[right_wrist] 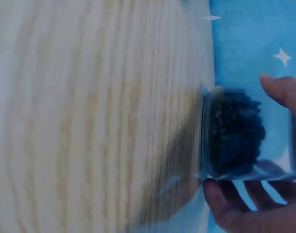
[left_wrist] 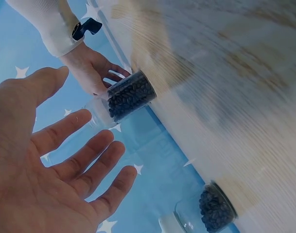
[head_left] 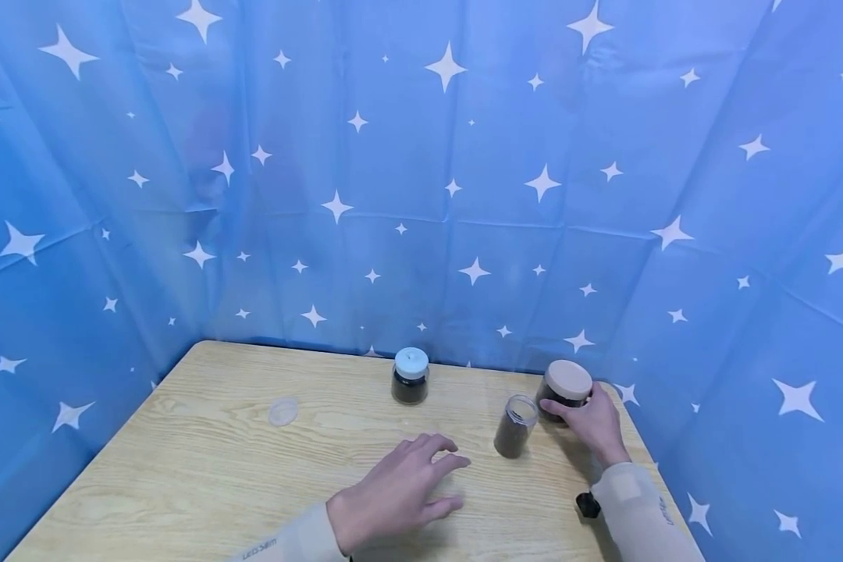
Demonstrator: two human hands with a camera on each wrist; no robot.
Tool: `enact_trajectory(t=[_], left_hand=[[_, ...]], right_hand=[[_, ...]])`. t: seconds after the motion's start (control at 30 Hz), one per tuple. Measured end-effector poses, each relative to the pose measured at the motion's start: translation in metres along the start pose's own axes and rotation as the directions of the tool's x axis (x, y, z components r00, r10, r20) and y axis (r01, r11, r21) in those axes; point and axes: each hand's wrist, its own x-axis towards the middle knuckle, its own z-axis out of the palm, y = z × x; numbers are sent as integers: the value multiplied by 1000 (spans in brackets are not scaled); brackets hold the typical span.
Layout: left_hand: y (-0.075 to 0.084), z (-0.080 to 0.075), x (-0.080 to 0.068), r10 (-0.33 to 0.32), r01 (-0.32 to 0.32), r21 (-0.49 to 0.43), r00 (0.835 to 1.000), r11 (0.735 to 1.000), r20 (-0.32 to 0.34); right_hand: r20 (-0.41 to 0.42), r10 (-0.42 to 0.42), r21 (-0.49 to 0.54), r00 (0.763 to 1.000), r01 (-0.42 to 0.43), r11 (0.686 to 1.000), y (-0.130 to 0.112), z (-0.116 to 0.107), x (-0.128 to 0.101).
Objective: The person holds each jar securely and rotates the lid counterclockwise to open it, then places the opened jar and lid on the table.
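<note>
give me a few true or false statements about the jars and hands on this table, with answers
1. The right hand grips the jar with the tan lid. True.
2. The open jar lies on its side. False: it stands upright, without a lid.
3. The left hand holds the white-lidded jar. False: it holds nothing, fingers spread above the table.
4. A clear lid lies on the table, apart from the jars. True.
5. All three jars are empty. False: each holds dark contents.
</note>
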Motion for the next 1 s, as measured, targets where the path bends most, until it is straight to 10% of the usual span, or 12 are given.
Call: enact_trajectory(t=[1.0], left_hand=[[-10,3,-10,-2,3,21,999,1000,-33]], right_hand=[[-113,-45,-18,993,44,999,-14,-14,-51]])
